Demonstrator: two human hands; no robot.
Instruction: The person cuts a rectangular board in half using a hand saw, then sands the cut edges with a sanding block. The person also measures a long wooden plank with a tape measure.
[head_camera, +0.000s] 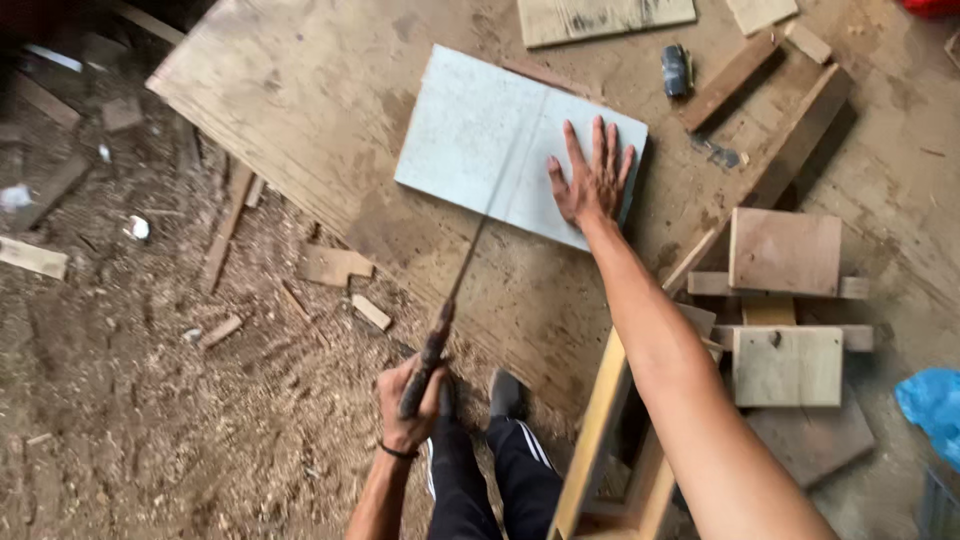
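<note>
The left hand (408, 405) clamps a handsaw (462, 270) handle while the right hand (592, 180) lies flat, fingers spread, pinning the stiff, light-looking grey board (470, 130) near its right edge.

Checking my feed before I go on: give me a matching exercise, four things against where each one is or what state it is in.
Things:
1. left hand
2. right hand
3. pale grey panel
4. blue plastic

Places or states:
A. lying at the right edge of the view
B. pressed flat, fingers spread, on the panel
C. gripping the handle of the saw
D. lying on the large wooden board

Pairs: 1-C, 2-B, 3-D, 4-A
</note>
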